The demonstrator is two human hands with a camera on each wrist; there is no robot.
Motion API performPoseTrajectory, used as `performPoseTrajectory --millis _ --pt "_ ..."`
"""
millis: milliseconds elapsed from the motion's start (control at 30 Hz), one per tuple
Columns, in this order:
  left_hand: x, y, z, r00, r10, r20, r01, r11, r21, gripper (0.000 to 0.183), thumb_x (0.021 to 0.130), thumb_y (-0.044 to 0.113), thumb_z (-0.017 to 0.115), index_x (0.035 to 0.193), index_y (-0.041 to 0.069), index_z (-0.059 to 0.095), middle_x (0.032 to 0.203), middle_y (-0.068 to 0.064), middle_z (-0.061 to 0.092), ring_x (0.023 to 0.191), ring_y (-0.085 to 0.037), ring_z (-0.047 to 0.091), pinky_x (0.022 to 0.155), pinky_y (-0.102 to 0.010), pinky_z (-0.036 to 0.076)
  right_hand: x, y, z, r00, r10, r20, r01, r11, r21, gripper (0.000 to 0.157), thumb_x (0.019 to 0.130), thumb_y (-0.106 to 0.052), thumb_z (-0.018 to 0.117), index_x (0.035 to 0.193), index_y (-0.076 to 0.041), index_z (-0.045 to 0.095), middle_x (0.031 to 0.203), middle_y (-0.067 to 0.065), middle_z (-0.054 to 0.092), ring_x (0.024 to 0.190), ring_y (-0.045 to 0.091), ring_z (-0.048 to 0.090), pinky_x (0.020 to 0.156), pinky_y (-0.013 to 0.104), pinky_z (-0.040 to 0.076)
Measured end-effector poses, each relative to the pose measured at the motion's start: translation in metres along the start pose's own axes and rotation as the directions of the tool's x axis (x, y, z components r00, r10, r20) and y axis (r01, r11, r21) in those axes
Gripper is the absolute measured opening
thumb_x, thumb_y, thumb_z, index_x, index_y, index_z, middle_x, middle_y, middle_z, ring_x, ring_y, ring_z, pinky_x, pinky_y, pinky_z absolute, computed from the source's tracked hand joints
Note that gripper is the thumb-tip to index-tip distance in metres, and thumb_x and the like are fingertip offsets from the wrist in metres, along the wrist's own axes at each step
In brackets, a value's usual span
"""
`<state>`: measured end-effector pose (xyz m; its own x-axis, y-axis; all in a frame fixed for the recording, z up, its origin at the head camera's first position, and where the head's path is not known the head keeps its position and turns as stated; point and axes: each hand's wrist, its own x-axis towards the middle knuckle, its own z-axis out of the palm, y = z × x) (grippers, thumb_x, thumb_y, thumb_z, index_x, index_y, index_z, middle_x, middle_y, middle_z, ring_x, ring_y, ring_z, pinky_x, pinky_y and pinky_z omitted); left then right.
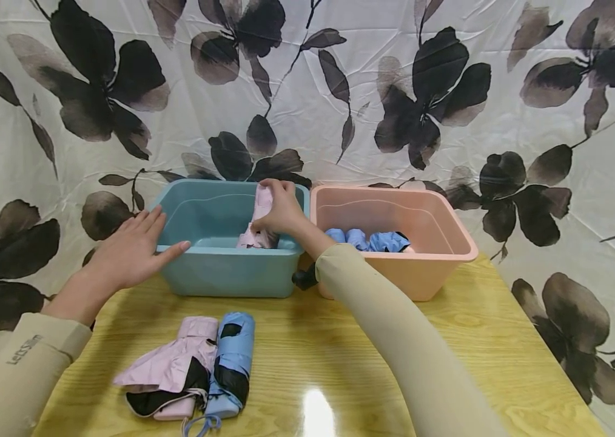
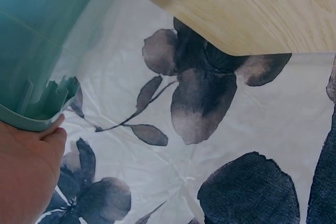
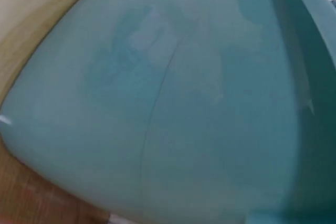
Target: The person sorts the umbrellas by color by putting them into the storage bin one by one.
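Observation:
My right hand (image 1: 282, 212) reaches into the teal bin (image 1: 231, 273) and grips a pink folded umbrella (image 1: 261, 209), which stands on a slant near the bin's right end. The umbrella's lower part is partly hidden by the front wall. At the bin's left end, my left hand (image 1: 128, 250) rests at the rim with its fingers straight. In the left wrist view, that hand's fingers (image 2: 50, 135) lie along the edge of the teal bin. The right wrist view shows mostly the teal bin's outer wall (image 3: 184, 119); the right hand is not visible there.
A peach bin (image 1: 395, 273) stands close on the right, with blue folded umbrellas (image 1: 389, 241) inside. On the wooden table (image 1: 351, 364) in front lie a loosely wrapped pink umbrella (image 1: 176, 364) and a rolled blue umbrella (image 1: 233, 358). A floral cloth (image 1: 340, 91) hangs behind.

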<state>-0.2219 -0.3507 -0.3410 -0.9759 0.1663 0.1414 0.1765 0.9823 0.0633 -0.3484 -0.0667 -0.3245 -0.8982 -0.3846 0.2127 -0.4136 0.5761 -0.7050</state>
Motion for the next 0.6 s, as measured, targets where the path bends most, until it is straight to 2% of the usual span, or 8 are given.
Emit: performPoseTrajectory --millis 200,367,600 --pt "-0.001 0.000 0.000 1.000 -0.006 -0.002 0.006 1.000 0.002 0.100 0.105 0.066 0.039 0.158 -0.016 0.020 0.166 -0.037 0.012 0.152 -0.057 0.012 0.123 -0.069 0.011 0.005 0.002 0.008 0.995 0.063 0.082 -0.064 0.998 0.005 0.083 0.074 -0.013 0.094 0.144 -0.016 0.050 0.158 0.019 0.027 0.133 0.034 0.047 0.108 0.045 0.049" --pt "-0.002 0.003 -0.003 1.000 -0.010 0.014 0.010 1.000 0.005 0.100 0.105 0.066 0.040 0.158 -0.017 0.020 0.166 -0.037 0.012 0.153 -0.057 0.012 0.123 -0.068 0.010 0.008 0.005 0.009 0.976 0.120 0.180 -0.132 0.990 0.054 0.071 0.071 -0.012 0.096 0.130 -0.017 0.056 0.154 0.018 0.030 0.125 0.034 0.045 0.105 0.046 0.047" --pt "-0.003 0.005 -0.003 1.000 -0.011 0.010 0.011 1.000 0.012 0.101 0.105 0.067 0.040 0.158 -0.016 0.021 0.166 -0.037 0.012 0.152 -0.057 0.012 0.123 -0.069 0.011 0.011 0.007 0.011 0.953 0.157 0.258 -0.157 0.987 -0.022 0.065 0.071 -0.013 0.098 0.122 -0.016 0.057 0.149 0.017 0.032 0.124 0.034 0.043 0.106 0.044 0.044"
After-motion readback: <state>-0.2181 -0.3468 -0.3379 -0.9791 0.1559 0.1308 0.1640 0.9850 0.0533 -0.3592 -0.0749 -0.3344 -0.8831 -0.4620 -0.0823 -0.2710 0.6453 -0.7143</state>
